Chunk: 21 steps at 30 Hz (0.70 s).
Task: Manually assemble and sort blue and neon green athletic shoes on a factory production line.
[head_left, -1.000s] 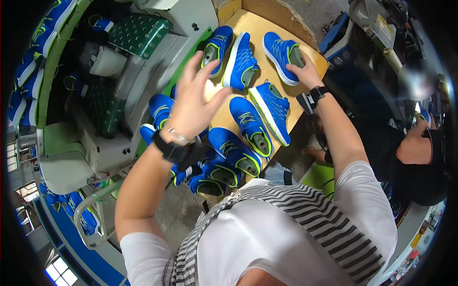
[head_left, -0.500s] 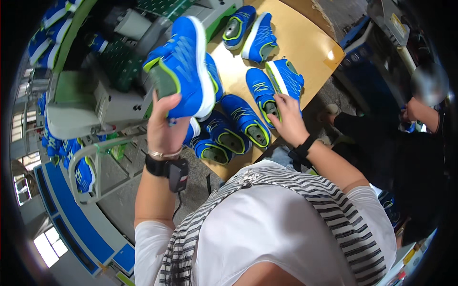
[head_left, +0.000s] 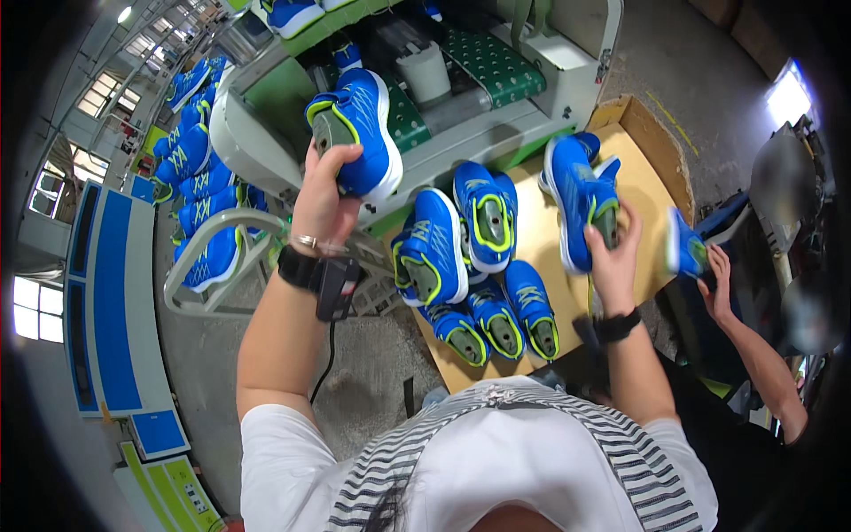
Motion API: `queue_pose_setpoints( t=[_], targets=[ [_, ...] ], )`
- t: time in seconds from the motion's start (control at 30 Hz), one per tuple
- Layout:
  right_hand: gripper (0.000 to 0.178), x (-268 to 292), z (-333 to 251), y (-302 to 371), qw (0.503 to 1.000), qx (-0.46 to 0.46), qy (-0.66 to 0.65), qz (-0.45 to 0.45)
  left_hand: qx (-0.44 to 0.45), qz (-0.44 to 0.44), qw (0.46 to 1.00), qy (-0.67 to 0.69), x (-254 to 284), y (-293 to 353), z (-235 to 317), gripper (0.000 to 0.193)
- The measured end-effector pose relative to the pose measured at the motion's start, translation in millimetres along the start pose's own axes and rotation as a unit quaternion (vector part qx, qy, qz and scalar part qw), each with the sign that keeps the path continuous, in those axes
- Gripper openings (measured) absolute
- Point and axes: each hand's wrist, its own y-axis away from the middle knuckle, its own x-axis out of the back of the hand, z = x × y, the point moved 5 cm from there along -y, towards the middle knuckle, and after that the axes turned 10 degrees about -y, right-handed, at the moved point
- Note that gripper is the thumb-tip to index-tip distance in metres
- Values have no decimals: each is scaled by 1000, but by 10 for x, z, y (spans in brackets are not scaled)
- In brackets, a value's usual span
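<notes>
My left hand (head_left: 326, 202) grips the heel of a blue sneaker (head_left: 370, 120) with a white sole and lime trim, holding it up before the machine. A dark green shoe last fills its opening. Over the right part of the tan table (head_left: 651, 177), my right hand (head_left: 618, 266) is closed on the heel of another blue sneaker (head_left: 572, 182), also with a last inside. Between my hands stand several matching sneakers; one (head_left: 437, 235) rests on top of the front row and another (head_left: 486, 199) is just beyond it. Behind the right-hand sneaker, others are partly hidden.
A co-worker's hand (head_left: 720, 288) holds a blurred blue sneaker (head_left: 684, 246) at the table's right side. Ahead is a machine with a green dotted belt (head_left: 496, 71). A bent metal tube frame (head_left: 208, 232) and hanging sneakers (head_left: 191, 160) are at left.
The view has turned, showing more of the machine. My left hand still holds its sneaker. My right hand, earlier touching a sneaker on the table, now grips one. A co-worker's hand with a sneaker has come closer.
</notes>
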Motion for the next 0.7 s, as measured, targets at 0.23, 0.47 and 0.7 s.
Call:
queue_pose_setpoints(
  t=[0.23, 0.47, 0.7],
  targets=[
    [64, -1904, -508, -2394, 968, 207, 86, -111, -97, 142, 978, -121, 196, -1658, -315, 50],
    [65, -2696, 844, -3790, 891, 230, 357, -163, -217, 138, 828, -497, 364, -2967, -1141, 72],
    [42, -465, -82, -2389, 929, 45, 105, -352, -112, 47, 919, -375, -225, -1321, -327, 67]
  ],
)
